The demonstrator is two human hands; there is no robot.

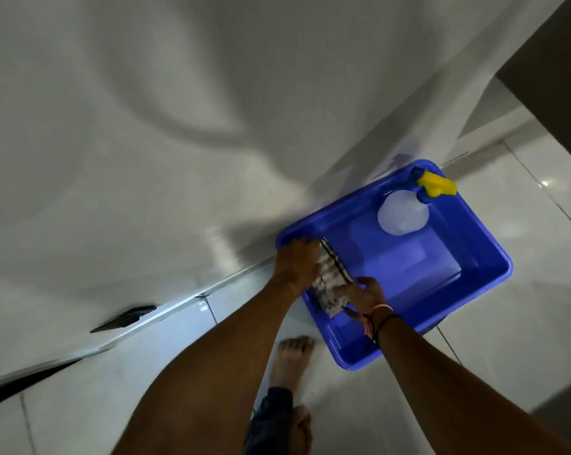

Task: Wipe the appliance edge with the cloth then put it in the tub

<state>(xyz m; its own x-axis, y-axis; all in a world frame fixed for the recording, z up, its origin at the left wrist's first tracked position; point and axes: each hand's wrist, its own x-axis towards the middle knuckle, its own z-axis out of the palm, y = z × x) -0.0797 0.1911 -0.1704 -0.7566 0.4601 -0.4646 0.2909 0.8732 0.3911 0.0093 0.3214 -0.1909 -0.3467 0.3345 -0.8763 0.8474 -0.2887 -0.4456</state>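
Over the near left corner of the blue rectangular plastic tub [474,254], the soft, limp checked cloth [330,284], judged light and best pinched at its edges, is clamped by the left hand [297,264] and right hand [364,295].

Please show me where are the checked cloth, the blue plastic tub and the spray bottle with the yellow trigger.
Checked grey-and-white cloth [330,284]: head view, on its crumpled middle between both hands.
Blue rectangular plastic tub [494,254]: head view, on its right rim.
Translucent spray bottle with yellow trigger [402,213]: head view, on its round body.
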